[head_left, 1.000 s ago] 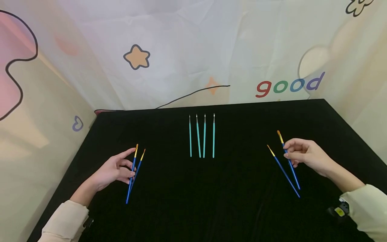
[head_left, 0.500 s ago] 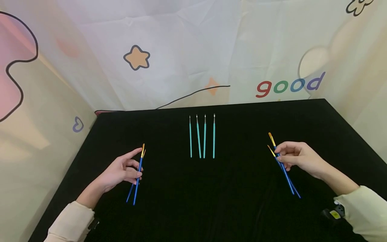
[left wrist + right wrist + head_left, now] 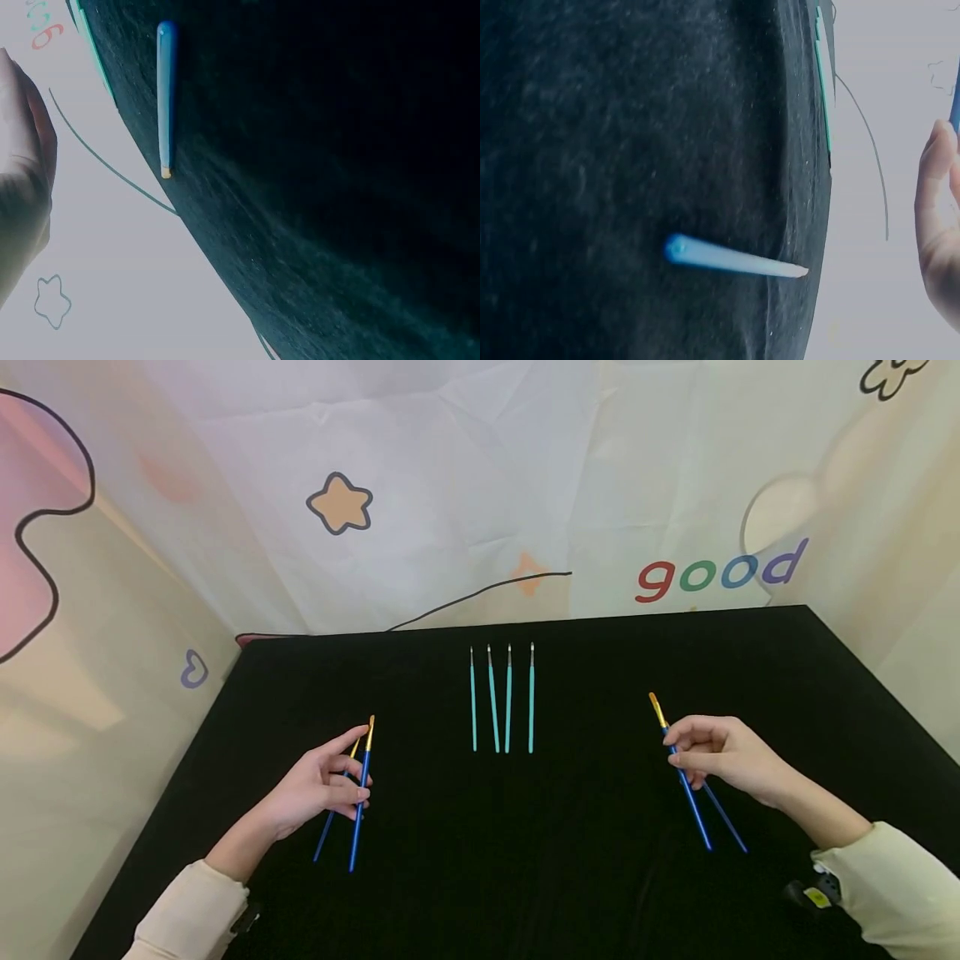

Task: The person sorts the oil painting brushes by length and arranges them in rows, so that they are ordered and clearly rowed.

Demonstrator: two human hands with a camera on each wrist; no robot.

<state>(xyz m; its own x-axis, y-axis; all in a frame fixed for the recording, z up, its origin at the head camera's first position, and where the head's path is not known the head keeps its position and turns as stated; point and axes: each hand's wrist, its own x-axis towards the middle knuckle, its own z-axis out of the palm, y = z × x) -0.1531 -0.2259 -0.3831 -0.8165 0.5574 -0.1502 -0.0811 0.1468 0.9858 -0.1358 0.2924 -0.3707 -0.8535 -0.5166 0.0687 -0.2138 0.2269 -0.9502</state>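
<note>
My left hand [image 3: 318,789] holds a blue paintbrush [image 3: 357,833] with a gold ferrule between thumb and fingers, its forefinger stretched up to the bristle end. Partly hidden behind that hand, a second blue paintbrush [image 3: 323,838] lies on the black cloth; the left wrist view shows this lying brush [image 3: 166,97] too. On the other side, my right hand [image 3: 723,756] pinches another blue paintbrush [image 3: 697,814], bristles up and leaning left. Under it lies one more blue paintbrush [image 3: 725,817], mostly covered by the fingers. Both held brushes appear raised over the cloth.
Several thin teal brushes [image 3: 531,710] lie side by side at the back middle of the black-covered table [image 3: 480,852], tips away from me. A printed curtain [image 3: 465,468] rises directly behind the table's far edge and along both sides.
The left hand has carried its blue paintbrush to the right, past the lying one. My right hand has brought its paintbrush left and slightly nearer, crossing over the lying one. The teal brushes stayed put.
</note>
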